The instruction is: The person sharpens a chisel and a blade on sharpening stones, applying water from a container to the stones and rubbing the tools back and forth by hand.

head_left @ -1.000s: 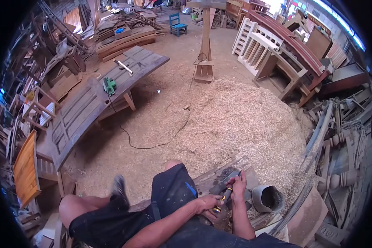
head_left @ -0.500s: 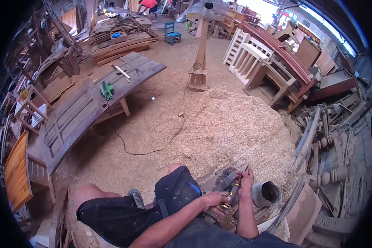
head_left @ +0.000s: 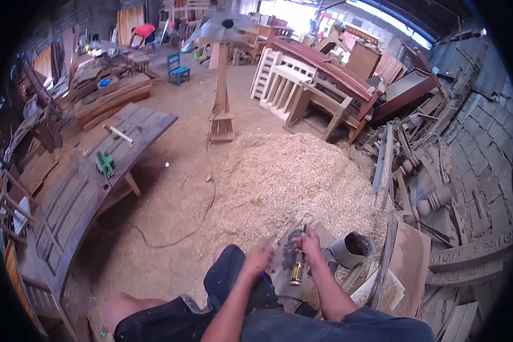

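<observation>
My right hand (head_left: 308,243) is closed on a slim tool with a yellow and black handle (head_left: 296,272), which hangs down below the fingers toward me. My left hand (head_left: 259,257) is blurred, a little to the left and above my knee; whether it holds anything cannot be made out. Beneath both lies a dark, dusty board (head_left: 280,280) with dark items on it. A grey cylindrical can (head_left: 346,251) stands just right of my right hand.
Wood shavings (head_left: 302,176) are heaped ahead. A panelled door (head_left: 68,199) on supports at left bears a green power tool (head_left: 105,163). A wooden post stand (head_left: 222,114), a cable (head_left: 196,231), a blue chair (head_left: 178,69), stacked furniture (head_left: 325,60) and a bending person (head_left: 144,31) stand farther off.
My left hand has come off the yellow and black handle and moved left and up. The handle now points down from my right hand. The view has turned right.
</observation>
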A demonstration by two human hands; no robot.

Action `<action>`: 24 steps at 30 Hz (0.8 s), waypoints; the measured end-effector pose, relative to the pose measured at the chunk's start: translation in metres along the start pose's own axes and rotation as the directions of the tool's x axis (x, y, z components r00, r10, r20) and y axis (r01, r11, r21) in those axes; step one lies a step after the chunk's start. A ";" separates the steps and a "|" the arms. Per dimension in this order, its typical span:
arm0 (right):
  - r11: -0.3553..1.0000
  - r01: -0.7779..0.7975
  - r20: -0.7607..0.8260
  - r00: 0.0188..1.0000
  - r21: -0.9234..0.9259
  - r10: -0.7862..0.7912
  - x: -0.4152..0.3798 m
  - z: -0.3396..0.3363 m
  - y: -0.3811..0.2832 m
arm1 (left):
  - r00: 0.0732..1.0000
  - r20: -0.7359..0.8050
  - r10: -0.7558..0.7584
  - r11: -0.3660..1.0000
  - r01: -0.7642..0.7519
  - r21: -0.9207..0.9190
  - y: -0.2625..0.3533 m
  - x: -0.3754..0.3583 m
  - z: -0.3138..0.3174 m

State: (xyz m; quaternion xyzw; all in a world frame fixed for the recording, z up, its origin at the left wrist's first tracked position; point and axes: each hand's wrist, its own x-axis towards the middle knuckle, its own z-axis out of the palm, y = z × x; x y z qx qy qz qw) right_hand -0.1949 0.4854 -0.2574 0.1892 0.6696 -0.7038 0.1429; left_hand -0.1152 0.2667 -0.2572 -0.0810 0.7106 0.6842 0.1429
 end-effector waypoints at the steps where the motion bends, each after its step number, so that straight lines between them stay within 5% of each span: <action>1: 0.999 0.005 0.055 0.998 0.053 -0.008 -0.003 0.012 -0.006 | 0.971 -0.198 0.134 0.984 -0.107 0.143 0.000 0.004 -0.020; 3: 0.996 0.010 0.128 0.992 0.092 -0.021 -0.031 0.050 -0.021 | 0.815 -0.552 0.176 0.982 -0.110 0.152 0.005 0.003 -0.049; 5: 0.996 0.010 0.211 0.977 0.086 -0.028 -0.078 0.104 -0.048 | 0.682 -0.722 0.115 0.980 -0.196 -0.029 0.057 -0.031 -0.069; 8: 0.995 -0.039 0.396 0.918 0.086 0.002 -0.128 0.166 -0.070 | 0.513 -0.845 0.150 0.958 -0.288 -0.005 0.041 -0.035 -0.087; 12: 0.993 -0.100 0.594 0.803 0.070 0.039 -0.167 0.215 -0.064 | 0.456 -0.881 0.125 0.937 -0.347 -0.047 0.027 -0.039 -0.102; 14: 0.991 -0.117 0.650 0.759 0.073 0.042 -0.178 0.228 -0.060 | 0.371 -0.889 0.269 0.891 -0.447 0.083 0.003 -0.028 -0.106; 17: 0.993 -0.098 0.679 0.734 0.059 0.032 -0.186 0.235 -0.059 | 0.406 -0.893 0.194 0.932 -0.362 0.038 0.029 -0.047 -0.107; 20: 0.993 -0.105 0.700 0.714 0.057 0.036 -0.187 0.236 -0.054 | 0.391 -0.897 0.205 0.867 -0.497 -0.018 0.016 -0.041 -0.109; 24: 0.993 -0.108 0.710 0.703 0.054 0.038 -0.187 0.237 -0.053 | 0.353 -0.905 0.238 0.881 -0.471 0.048 0.034 -0.050 -0.109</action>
